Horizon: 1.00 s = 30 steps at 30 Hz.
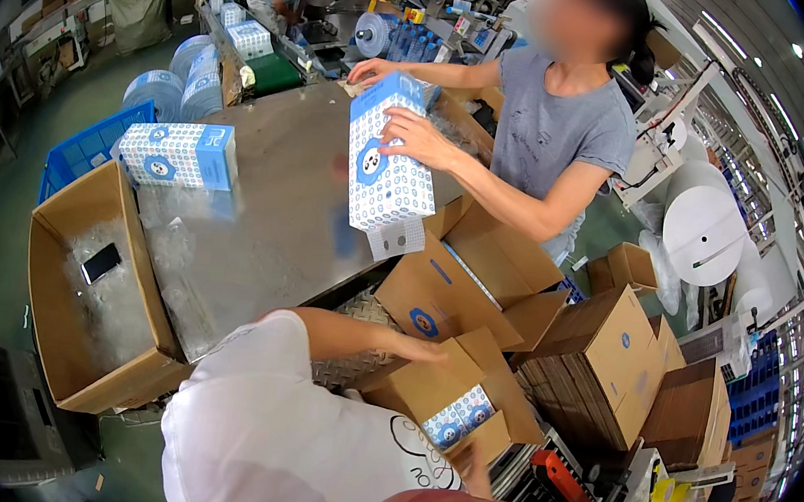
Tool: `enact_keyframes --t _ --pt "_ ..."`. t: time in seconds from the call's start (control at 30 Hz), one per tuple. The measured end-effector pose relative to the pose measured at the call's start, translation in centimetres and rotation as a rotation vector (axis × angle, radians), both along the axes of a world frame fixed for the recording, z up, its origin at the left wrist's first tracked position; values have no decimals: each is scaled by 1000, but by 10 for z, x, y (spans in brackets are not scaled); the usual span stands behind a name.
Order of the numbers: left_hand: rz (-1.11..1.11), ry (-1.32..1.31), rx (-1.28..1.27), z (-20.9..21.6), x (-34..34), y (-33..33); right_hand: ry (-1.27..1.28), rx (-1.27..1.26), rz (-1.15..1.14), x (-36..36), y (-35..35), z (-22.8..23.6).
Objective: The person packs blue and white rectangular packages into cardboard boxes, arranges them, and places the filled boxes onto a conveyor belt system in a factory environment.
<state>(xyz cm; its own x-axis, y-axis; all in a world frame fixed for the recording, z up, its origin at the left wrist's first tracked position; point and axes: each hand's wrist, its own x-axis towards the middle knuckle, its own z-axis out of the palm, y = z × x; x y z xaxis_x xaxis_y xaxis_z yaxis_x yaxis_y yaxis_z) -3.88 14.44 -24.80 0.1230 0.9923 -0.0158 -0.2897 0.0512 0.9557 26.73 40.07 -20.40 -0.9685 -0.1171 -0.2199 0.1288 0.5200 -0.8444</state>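
Observation:
An open cardboard carton (389, 388) stands in front of me with blue-and-white patterned packs (458, 418) inside it. My left hand (414, 349) reaches along the carton's far left side, fingers stretched out at its flap, holding nothing I can see. Close to the near flap (490, 440) is my right hand (475, 466), partly hidden, its fingers not clear enough to read. Across from me a co-worker in a grey top holds a tall blue-and-white patterned pack (392, 166) tilted over the metal table (276, 227), above a second open carton (447, 291).
Another patterned pack (178, 154) lies on the table's left side. A carton lined with clear plastic (109, 302), a phone (101, 262) on it, stands at left. Flattened cartons (596, 372) are stacked at right. A blue crate (86, 156) and film rolls (154, 94) stand beyond.

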Motion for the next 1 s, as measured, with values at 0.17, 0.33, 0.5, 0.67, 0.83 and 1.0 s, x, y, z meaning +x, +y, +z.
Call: enact_keyframes --t 0.17,0.33,0.5,0.67,0.83,1.0 --pt "622 724 -332 -61 78 -19 460 920 22 -75 -26 43" --pt "1140 642 -263 -35 101 -4 508 931 -333 -76 -6 37" --pt "982 694 -317 1 88 29 253 780 -388 31 -22 -57" --pt "969 797 -88 -83 77 49 198 969 -806 3 -15 -65" --pt "1066 421 -126 -78 111 59 203 806 -664 -28 51 -52" --pt "1328 640 -233 -76 184 147 297 1074 -530 -35 162 -71"
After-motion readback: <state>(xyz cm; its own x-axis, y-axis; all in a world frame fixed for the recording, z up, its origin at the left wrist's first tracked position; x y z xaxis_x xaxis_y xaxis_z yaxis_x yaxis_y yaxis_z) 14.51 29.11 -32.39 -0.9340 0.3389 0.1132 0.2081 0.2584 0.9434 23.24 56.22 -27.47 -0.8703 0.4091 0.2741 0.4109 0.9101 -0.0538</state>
